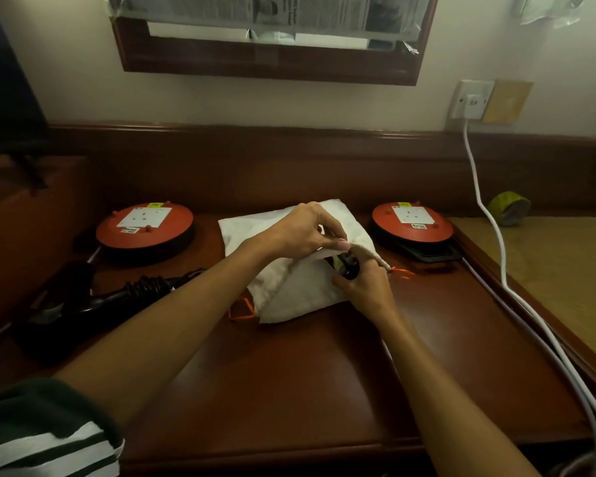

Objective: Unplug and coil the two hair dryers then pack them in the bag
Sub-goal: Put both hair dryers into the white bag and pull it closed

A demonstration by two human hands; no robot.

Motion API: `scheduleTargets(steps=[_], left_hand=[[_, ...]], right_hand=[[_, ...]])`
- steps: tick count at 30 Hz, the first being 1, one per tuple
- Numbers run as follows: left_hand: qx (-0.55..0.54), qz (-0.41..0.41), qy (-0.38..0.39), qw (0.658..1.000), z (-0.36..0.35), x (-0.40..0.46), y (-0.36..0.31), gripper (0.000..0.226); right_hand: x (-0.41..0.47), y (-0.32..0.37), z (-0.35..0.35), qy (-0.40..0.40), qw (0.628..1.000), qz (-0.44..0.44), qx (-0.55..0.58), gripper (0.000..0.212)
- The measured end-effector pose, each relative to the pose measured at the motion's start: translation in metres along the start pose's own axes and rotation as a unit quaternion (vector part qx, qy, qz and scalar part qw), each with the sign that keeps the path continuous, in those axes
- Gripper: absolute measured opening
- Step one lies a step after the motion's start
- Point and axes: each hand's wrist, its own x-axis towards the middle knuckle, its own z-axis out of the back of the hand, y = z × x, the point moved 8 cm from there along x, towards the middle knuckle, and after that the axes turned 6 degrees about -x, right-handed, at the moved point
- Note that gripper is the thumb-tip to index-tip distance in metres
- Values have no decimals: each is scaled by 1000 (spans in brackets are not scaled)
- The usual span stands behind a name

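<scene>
While the white bag [289,256] lies on the middle of the desk [324,373] with its mouth turned toward the right, a black dryer [346,266] shows at that opening, mostly hidden by the cloth. The right hand [365,287] has its fingers curled round the exposed black end, holding it at the bag's mouth. The left hand [307,230] reaches across from above, its fingers [338,243] pinching the upper hem of the opening, just above the black part. An orange drawstring [243,309] trails from the bag's near corner onto the desk.

To the left, well apart from the bag, the second dryer [83,297] lies on the desk with its cord [152,287] bunched in coils at the handle. Two red cable reels sit behind, one left [144,228] and one right [412,223] of the bag. A white cable [489,215] runs down from a wall socket [472,99] along the desk's right edge.
</scene>
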Motion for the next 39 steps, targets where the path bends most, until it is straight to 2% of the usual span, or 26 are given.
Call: scheduleTargets(steps=[4, 7, 12, 18, 23, 27, 29, 31, 33, 36, 38, 39], left_hand=[[-2, 12, -19, 1000, 1, 3, 4, 20], [-3, 21, -26, 999, 3, 3, 10, 20], [-7, 22, -29, 999, 5, 2, 8, 20], [1, 30, -35, 999, 8, 3, 11, 18], [-5, 30, -39, 999, 7, 3, 14, 18], [-4, 41, -40, 998, 7, -3, 17, 21], [-10, 44, -39, 998, 6, -8, 17, 23], [-17, 48, -34, 998, 3, -17, 18, 25], [-17, 56, -33, 998, -1, -30, 23, 26], [31, 98, -75, 992, 1, -52, 47, 33], [114, 157, -114, 974, 5, -64, 65, 41], [145, 193, -123, 963, 6, -69, 74, 47]], right_hand=[[-8, -14, -12, 44, 999, 12, -25, 61], [-11, -25, -8, 34, 997, 27, -64, 56], [-6, -17, -3, 49, 989, 66, -121, 73], [3, -16, -3, 14, 988, 41, -150, 54], [5, -19, -6, -11, 985, 21, -173, 54], [1, -17, -5, 7, 989, 30, -141, 51], [-4, -17, 3, -20, 985, 46, -164, 36], [-16, -10, 20, -91, 977, 90, -173, 15], [-32, -2, 42, -173, 966, 126, -143, 17], [-37, 3, 72, -277, 951, 121, -71, 18], [-25, 7, 77, -292, 948, 110, -63, 14], [-14, 9, 72, -273, 953, 109, -74, 16]])
